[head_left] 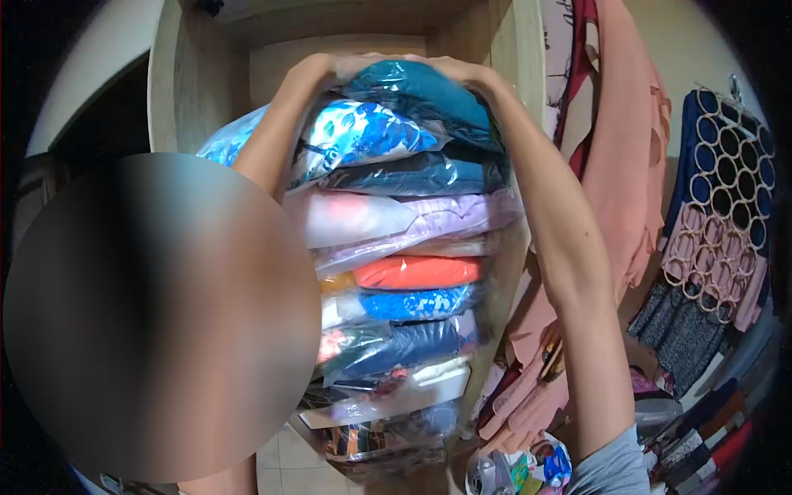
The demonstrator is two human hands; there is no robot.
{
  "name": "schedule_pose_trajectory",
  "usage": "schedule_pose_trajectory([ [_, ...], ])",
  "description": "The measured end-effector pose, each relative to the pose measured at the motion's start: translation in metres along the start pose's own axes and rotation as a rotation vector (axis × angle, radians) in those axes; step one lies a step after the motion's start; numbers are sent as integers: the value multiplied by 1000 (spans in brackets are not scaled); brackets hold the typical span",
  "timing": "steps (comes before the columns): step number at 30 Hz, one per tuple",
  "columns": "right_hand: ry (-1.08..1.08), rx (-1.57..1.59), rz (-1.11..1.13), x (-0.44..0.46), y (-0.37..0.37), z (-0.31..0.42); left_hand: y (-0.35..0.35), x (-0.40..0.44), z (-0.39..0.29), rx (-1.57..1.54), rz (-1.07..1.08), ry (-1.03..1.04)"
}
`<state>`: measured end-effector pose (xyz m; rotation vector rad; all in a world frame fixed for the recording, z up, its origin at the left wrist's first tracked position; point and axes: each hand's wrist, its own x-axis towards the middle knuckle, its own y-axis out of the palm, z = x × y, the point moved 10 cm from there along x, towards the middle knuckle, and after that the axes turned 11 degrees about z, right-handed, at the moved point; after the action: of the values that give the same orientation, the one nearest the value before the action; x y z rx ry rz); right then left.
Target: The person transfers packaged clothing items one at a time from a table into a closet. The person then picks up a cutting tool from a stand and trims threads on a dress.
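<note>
A tall stack of folded clothes in clear plastic bags stands in front of me in a wooden cabinet. On top is a teal bagged garment (412, 82). My left hand (323, 66) lies at its far left edge, and my right hand (458, 71) at its far right edge. Both hands bend round the bag, with most of the fingertips hidden behind it. Just below are a blue-and-white patterned bagged garment (363, 132) and a dark navy one (412, 175). Lilac, orange-red (421, 271) and blue bagged garments lie further down.
The wooden cabinet (528, 74) encloses the stack at the back and sides. Peach cloth (623, 148) hangs at the right, beside a ring scarf hanger (726, 190) holding scarves. A container of small packets (520, 470) stands at the bottom. A large blurred circle covers the left.
</note>
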<state>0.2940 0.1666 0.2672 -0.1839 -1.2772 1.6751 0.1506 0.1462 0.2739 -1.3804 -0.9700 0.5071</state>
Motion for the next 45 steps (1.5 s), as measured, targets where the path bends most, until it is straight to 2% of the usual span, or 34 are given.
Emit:
schedule_pose_trajectory([
  [1, -8, 73, -27, -15, -1, 7, 0, 0, -1, -15, 13, 11],
  [4, -171, -303, -96, -42, -16, 22, 1, -4, -12, -70, 45, 97],
  [5, -418, -518, -350, -83, -12, 39, -2, -7, -20, -93, 39, 159],
  [6, -278, -354, -351, -123, -1, 44, -12, -12, -27, -67, -30, 213],
  [7, -329, -371, -356, -158, 13, 49, -25, -20, -39, -22, -134, 277],
  [8, -472, -442, -462, -203, 27, 55, -41, -43, -54, 195, -342, 168],
  [9, -475, -466, -479, -247, 44, 55, -55, -67, -68, 386, -534, 15],
  [10, -383, -353, -446, -287, 61, 40, -48, -112, -98, 216, -715, 285],
  [11, -303, -226, -395, -331, 82, 23, -34, -146, -122, 12, -800, 317],
  [12, -254, 49, -279, -372, 103, 9, -8, -180, -148, -106, -843, 348],
  [13, -16, 276, -60, -415, 135, -15, 27, -206, -169, -182, -902, 393],
  [14, -85, 303, -126, -465, 159, -32, 70, -232, -201, -99, -904, 440],
  [15, 129, 579, 29, -521, 195, -59, 124, -243, -217, -317, -818, 496],
  [16, 442, 598, 76, -588, 231, -92, 178, -263, -257, -367, -741, 481],
  [17, 590, 530, -12, -650, 243, -95, 235, -263, -299, -330, -478, 591],
  [18, 680, 476, -93, -715, 263, -103, 295, -259, -341, -525, -218, 656],
  [19, 770, 428, -175, -782, 284, -110, 372, -252, -372, -734, 97, 498],
  [21, 708, 625, -390, -897, 316, -87, 486, -273, -449, -905, 376, 453],
  [22, 878, 583, -428, -942, 328, -73, 545, -292, -486, -1225, 536, 479],
  [23, 1043, 536, -455, -987, 337, -54, 583, -326, -527, -1277, 769, 470],
  [24, 1159, 643, -460, -1025, 342, -33, 608, -355, -571, -1342, 919, 457],
  [25, 1201, 741, -568, -1053, 341, -10, 635, -383, -609, -1318, 1046, 512],
  [27, 1162, 738, -764, -1112, 339, 26, 653, -438, -681, -1346, 1247, 584],
  [29, 1252, 661, -929, -1165, 334, 63, 658, -484, -739, -1333, 1414, 582],
  [31, 1318, 635, -1090, -1208, 342, 96, 671, -526, -789, -1275, 1562, 667],
  [36, 1332, 742, -1444, -1300, 378, 141, 695, -609, -887, -1087, 1736, 984],
  [40, 1320, 774, -1490, -1358, 376, 151, 738, -642, -949, -1032, 1781, 1028],
  [45, 1477, 810, -1574, -1464, 346, 149, 778, -646, -1054, -996, 1747, 1056],
])
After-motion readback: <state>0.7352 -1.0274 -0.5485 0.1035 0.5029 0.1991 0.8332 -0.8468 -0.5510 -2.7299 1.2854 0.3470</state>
